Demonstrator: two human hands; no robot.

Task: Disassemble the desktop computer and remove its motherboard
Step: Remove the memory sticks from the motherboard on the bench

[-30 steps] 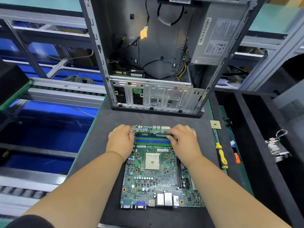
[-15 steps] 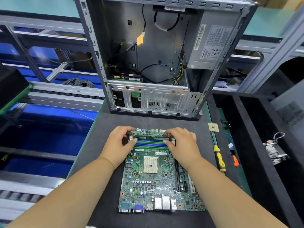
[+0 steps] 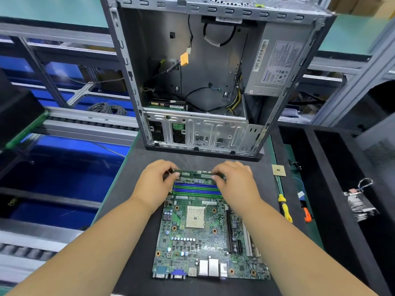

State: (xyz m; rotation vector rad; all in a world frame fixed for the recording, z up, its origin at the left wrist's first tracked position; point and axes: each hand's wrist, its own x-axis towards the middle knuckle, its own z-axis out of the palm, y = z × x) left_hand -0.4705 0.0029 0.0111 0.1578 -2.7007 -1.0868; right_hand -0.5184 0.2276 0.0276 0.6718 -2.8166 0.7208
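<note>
The green motherboard lies flat on the dark mat in front of me, its ports toward me and its bare CPU socket in the middle. A green memory stick stands above the blue and green slots at the board's far edge. My left hand pinches its left end, and my right hand pinches its right end. The open grey computer case stands behind the board with loose cables and a power supply inside.
A loose CPU chip lies right of the board. A yellow-handled screwdriver and an orange tool lie along the mat's right edge. A black bin at the far right holds a metal part with wires. Conveyor rails run on the left.
Both hands shifted from pressing at the slot ends to pinching the memory stick, which has risen out of its slot. The view tilted so more of the case shows.
</note>
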